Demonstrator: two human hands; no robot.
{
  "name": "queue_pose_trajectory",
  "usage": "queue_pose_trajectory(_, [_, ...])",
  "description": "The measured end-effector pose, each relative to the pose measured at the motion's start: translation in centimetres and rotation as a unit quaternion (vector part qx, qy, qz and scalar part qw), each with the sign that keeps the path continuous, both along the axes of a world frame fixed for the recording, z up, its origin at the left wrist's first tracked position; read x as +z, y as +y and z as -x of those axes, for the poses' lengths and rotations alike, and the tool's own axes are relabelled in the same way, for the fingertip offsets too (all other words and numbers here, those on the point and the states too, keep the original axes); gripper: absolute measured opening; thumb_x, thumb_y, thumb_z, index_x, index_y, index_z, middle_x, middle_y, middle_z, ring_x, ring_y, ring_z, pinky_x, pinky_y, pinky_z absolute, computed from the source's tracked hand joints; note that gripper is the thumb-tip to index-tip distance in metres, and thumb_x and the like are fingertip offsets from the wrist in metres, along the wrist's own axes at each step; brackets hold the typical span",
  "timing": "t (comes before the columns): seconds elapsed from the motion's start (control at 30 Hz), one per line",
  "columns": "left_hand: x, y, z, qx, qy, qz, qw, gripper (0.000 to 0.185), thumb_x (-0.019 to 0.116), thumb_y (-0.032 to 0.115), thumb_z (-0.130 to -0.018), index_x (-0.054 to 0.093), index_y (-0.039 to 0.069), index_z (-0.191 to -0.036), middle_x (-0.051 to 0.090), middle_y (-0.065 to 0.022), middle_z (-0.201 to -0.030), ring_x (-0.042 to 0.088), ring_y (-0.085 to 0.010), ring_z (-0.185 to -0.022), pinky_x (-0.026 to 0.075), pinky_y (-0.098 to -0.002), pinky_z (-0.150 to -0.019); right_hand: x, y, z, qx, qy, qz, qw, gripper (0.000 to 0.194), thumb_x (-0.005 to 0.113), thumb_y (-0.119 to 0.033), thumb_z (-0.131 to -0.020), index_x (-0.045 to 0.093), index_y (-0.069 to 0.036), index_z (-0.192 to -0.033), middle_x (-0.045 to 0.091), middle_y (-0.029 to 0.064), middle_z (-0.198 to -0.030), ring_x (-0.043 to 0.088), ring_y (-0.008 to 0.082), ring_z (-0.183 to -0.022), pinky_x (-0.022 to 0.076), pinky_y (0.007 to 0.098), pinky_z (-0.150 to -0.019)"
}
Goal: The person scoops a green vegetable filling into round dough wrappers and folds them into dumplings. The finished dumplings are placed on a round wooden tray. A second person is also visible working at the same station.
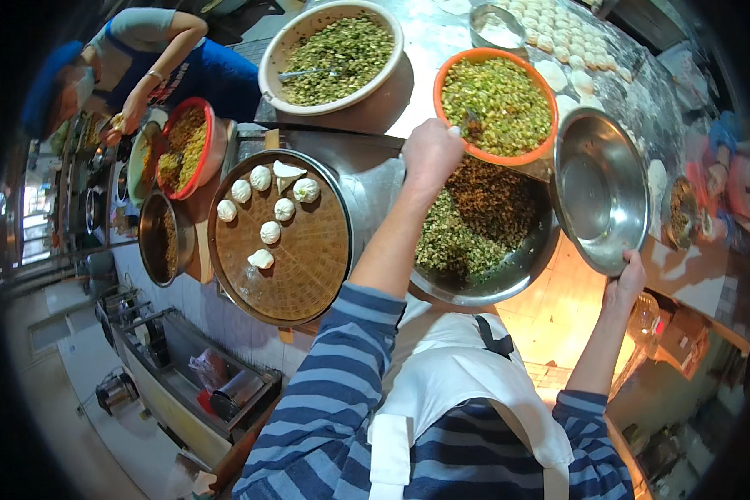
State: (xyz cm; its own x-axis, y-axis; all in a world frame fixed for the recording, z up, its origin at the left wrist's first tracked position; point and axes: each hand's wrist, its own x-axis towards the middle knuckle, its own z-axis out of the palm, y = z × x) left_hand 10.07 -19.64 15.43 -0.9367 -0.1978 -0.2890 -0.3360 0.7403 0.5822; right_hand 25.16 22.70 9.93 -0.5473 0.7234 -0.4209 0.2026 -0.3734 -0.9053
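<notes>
My left hand (433,152) is curled into a fist beside an orange-rimmed bowl (440,94) of chopped green and yellow filling. A small pale tip shows at the fist; what it belongs to is unclear. My right hand (626,278) grips the lower rim of a steel bowl (594,194), tilted up with its bare inside showing. Between my arms stands a large steel basin (525,275). It holds chopped green filling (447,234) and a reddish-brown crumbly filling (494,203), lying side by side.
To the left, a round steamer tray (306,275) carries several pleated buns (270,232). A white basin (267,75) of greens stands behind. Rows of dough pieces (559,31) lie on the floured table at back right. A co-worker (162,62) handles dough at far left.
</notes>
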Motion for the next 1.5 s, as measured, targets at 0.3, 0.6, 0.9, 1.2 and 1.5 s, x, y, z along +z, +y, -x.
queue_pose_trajectory(0.3, [-3.1,3.1,1.9,0.008,-0.061,0.042,0.997,0.020,0.065,0.015,-0.085,0.074,0.000,-0.095,0.073,-0.0209,-0.098,0.072,-0.0355,-0.094,0.058,-0.0438,-0.081,0.5,-1.7,-0.6,0.028,-0.023,0.046,0.998,0.034,0.059,-0.004,-0.079,0.067,0.009,-0.109,0.066,0.0123,-0.102,0.069,0.0253,-0.089,0.0600,0.0380,-0.072])
queue_pose_trajectory(0.6, [-2.8,1.3,-2.1,-0.013,-0.013,-0.071,0.997,0.052,0.071,0.043,-0.086,0.059,-0.004,-0.105,0.071,-0.0245,-0.096,0.070,-0.0404,-0.091,0.055,-0.0507,-0.083,0.6,-5.8,3.7,0.084,-0.026,0.050,0.995,0.030,0.061,-0.007,-0.078,0.066,0.004,-0.105,0.067,0.0113,-0.101,0.069,0.0252,-0.085,0.0609,0.0368,-0.069])
queue_pose_trajectory(0.9, [-3.3,-1.9,-7.8,0.056,0.116,-0.103,0.986,0.030,0.063,0.024,-0.091,0.066,-0.001,-0.075,0.064,-0.0201,-0.105,0.065,-0.0379,-0.087,0.051,-0.0482,-0.077,0.0,-5.1,8.4,0.198,-0.020,0.095,0.975,0.025,0.061,-0.011,-0.083,0.063,0.002,-0.105,0.068,0.0118,-0.099,0.069,0.0268,-0.084,0.0620,0.0383,-0.072])
queue_pose_trajectory(1.2, [-3.9,-4.3,-10.9,0.101,0.160,-0.189,0.964,0.041,0.064,0.029,-0.092,0.065,-0.003,-0.117,0.063,-0.0231,-0.124,0.061,-0.0383,-0.115,0.047,-0.0435,-0.101,5.5,-15.9,15.4,0.244,0.058,0.105,0.962,0.031,0.067,-0.010,-0.089,0.060,0.003,-0.115,0.067,0.0163,-0.109,0.070,0.0301,-0.093,0.0625,0.0450,-0.080])
queue_pose_trajectory(1.5, [-5.9,-9.7,-12.9,0.122,0.134,-0.173,0.968,0.036,0.064,0.030,-0.093,0.068,0.000,-0.112,0.067,-0.0202,-0.114,0.065,-0.0374,-0.106,0.051,-0.0416,-0.092,6.0,-31.5,26.4,0.298,0.131,0.179,0.928,0.031,0.059,-0.013,-0.096,0.055,0.007,-0.119,0.067,0.0178,-0.107,0.070,0.0330,-0.086,0.0638,0.0479,-0.075])
